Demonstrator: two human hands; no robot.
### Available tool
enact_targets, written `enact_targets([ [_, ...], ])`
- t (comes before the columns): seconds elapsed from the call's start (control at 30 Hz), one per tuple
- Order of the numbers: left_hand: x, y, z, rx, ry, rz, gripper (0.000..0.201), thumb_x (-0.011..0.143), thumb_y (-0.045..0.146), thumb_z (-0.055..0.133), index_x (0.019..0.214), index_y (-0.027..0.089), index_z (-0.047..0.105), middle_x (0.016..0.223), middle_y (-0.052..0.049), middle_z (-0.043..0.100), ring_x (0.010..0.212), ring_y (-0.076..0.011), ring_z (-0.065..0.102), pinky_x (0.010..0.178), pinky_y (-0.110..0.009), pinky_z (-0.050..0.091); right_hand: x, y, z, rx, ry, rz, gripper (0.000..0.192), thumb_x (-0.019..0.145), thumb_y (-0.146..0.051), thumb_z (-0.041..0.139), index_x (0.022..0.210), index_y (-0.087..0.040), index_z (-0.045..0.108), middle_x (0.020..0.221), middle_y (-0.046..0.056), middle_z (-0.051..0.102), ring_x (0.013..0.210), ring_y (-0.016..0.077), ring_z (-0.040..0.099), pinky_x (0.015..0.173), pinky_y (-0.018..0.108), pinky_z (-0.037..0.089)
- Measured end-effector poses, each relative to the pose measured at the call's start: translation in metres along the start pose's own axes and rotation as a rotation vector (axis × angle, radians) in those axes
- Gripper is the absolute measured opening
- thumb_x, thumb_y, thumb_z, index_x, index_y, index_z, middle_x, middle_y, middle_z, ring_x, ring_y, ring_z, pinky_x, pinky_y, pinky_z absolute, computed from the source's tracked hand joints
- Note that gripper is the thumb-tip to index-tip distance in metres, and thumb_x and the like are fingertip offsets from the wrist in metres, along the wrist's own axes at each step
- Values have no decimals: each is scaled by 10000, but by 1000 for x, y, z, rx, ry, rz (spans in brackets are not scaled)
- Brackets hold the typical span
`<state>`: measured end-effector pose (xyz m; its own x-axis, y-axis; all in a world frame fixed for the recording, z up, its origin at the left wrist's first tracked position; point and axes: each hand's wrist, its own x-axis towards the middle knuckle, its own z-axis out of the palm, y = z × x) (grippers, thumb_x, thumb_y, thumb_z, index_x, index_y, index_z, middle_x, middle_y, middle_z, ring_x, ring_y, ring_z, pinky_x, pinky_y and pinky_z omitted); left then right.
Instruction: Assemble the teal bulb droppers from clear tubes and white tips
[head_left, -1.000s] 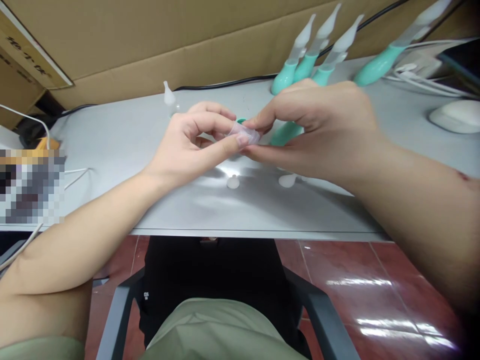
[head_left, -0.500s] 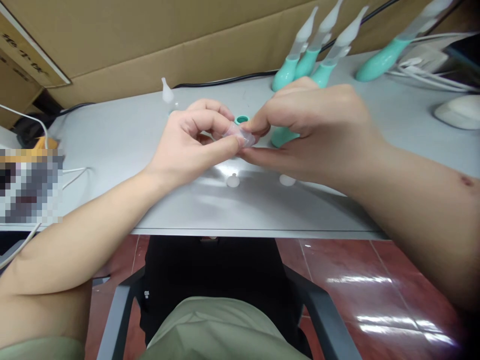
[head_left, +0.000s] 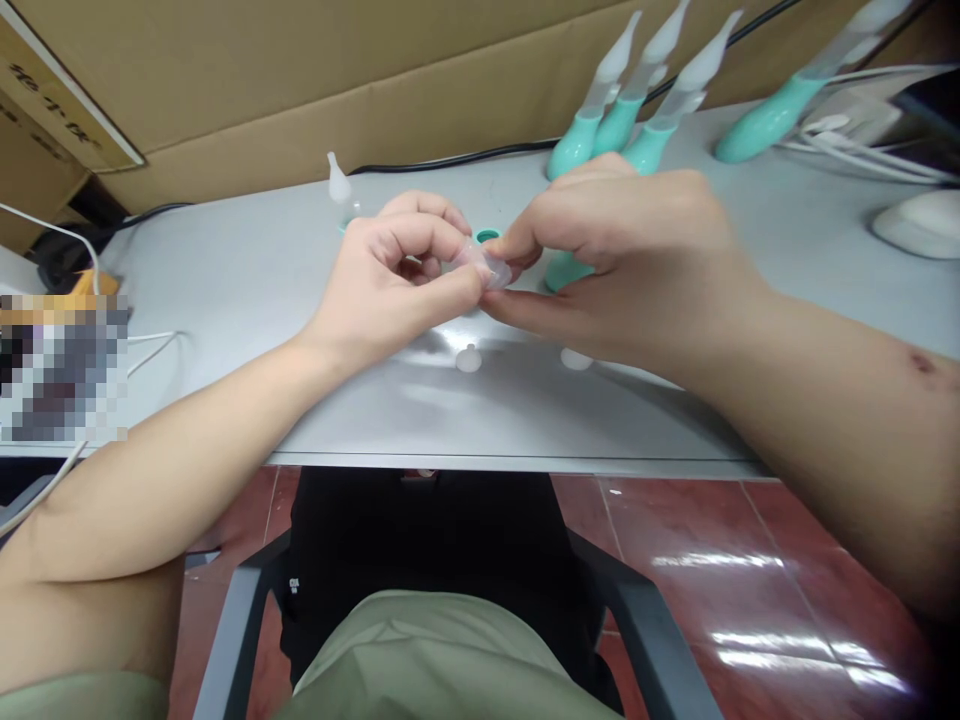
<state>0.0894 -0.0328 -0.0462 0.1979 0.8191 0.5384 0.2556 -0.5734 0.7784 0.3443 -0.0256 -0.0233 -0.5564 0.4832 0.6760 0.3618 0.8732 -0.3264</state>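
Observation:
Between my hands is a small translucent plastic piece (head_left: 491, 268), mostly covered by fingertips. My left hand (head_left: 409, 265) pinches its left side with thumb and fingers. My right hand (head_left: 622, 255) grips its right end between thumb and forefinger. Just behind the fingers shows the green rim of an opening (head_left: 488, 236). A teal bulb (head_left: 568, 271) is partly hidden by my right hand. Two small white discs lie in front: a tabbed disc (head_left: 469, 358) and another disc (head_left: 576, 358) below my right hand. Left of my hands, a white-tipped nozzle (head_left: 340, 180) stands partly covered.
Several teal bulb aspirators (head_left: 576, 145) with white tips stand at the back right, and another aspirator (head_left: 772, 120) leans farther right. A white mouse (head_left: 919, 222) and white cables (head_left: 862, 160) lie at the right. Cardboard (head_left: 300, 80) lines the back of the grey table (head_left: 247, 260).
The hands keep their hold on the translucent piece with almost no movement. The whole view has shifted very slightly.

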Motion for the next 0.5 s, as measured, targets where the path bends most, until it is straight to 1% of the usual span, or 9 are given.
enact_targets([
  [0.07, 0, -2, -3, 15, -26, 10, 353, 1018, 431, 1088, 881, 222, 839, 1179, -88, 834, 1083, -209, 830, 777, -319, 700, 1, 1, 0, -8, -1, 10, 216, 1113, -304, 883, 984, -317, 710, 926, -21, 800, 984, 262, 863, 1155, 532, 708],
  [0.17, 1, -4, -6, 58, -57, 54, 378, 1048, 506, 1080, 906, 239, 854, 1159, -78, 827, 1117, -234, 853, 840, -371, 749, 1, 2, 0, -21, 7, 3, 248, 1111, -340, 905, 970, -320, 702, 904, -31, 795, 941, 252, 841, 1134, 532, 728],
  [0.23, 1, -5, -6, 81, -60, 112, 409, 1079, 564, 1049, 911, 243, 858, 1177, -82, 826, 1138, -251, 863, 897, -419, 775, 1, 1, -1, -25, 1, 18, 270, 1121, -357, 915, 967, -327, 696, 902, -30, 799, 946, 258, 835, 1173, 552, 728],
  [0.33, 3, -6, -5, 127, -53, 202, 491, 1124, 654, 996, 905, 243, 841, 1243, -92, 830, 1216, -279, 871, 1025, -489, 791, 1, -3, -1, 8, 10, 62, 285, 1081, -286, 964, 959, -326, 710, 915, -29, 783, 975, 255, 830, 1264, 549, 687],
  [0.4, 4, -7, -5, 174, -54, 250, 573, 1146, 752, 939, 905, 245, 827, 1253, -95, 825, 1244, -289, 867, 1072, -513, 788, 1, -5, 0, 59, 20, 89, 306, 1032, -233, 994, 947, -316, 712, 917, -42, 766, 990, 238, 831, 1277, 514, 669],
  [0.47, 5, -11, -5, 213, -64, 296, 668, 1165, 878, 840, 932, 252, 831, 1255, -98, 816, 1227, -285, 858, 1047, -509, 784, 1, -6, 1, 76, 19, 114, 266, 1041, -232, 977, 977, -314, 732, 954, -57, 792, 1013, 217, 840, 1250, 475, 668],
  [0.5, 6, -14, -4, 224, -71, 320, 711, 1172, 932, 783, 960, 256, 840, 1258, -101, 809, 1212, -282, 854, 1023, -501, 781, 1, -6, 1, 60, 18, 110, 214, 1065, -248, 948, 1009, -316, 753, 975, -63, 813, 1012, 207, 841, 1213, 458, 675],
])
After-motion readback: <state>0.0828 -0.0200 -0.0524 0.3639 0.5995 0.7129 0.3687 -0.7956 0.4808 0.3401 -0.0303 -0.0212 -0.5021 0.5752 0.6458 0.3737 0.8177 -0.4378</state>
